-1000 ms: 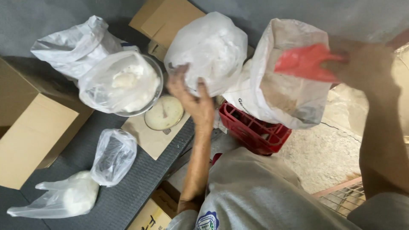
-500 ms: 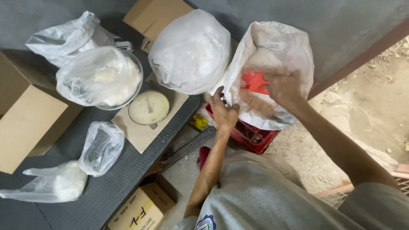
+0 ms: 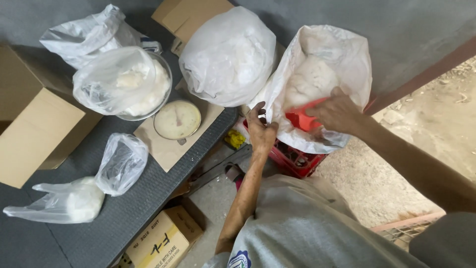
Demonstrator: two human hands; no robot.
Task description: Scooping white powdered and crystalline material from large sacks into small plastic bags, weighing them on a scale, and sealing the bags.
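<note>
My left hand (image 3: 260, 131) pinches the sack (image 3: 322, 79) rim open; right hand (image 3: 337, 111) grips red scoop (image 3: 303, 118) inside; filled bags (image 3: 64, 201) lie on the table (image 3: 144, 198), sack still full.

Market stall: weighing scale (image 3: 177, 119), bagged goods (image 3: 228, 57).

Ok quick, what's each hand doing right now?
Left hand: closed, pinching the rim of the open white sack.
Right hand: closed on the red scoop inside the sack.

A large white plastic sack (image 3: 342, 59) stands open at about two o'clock, resting on a red crate (image 3: 297, 159), full of lumpy white powder. A red scoop (image 3: 303, 118) sits tilted inside its mouth, at the sack's lower rim.
</note>
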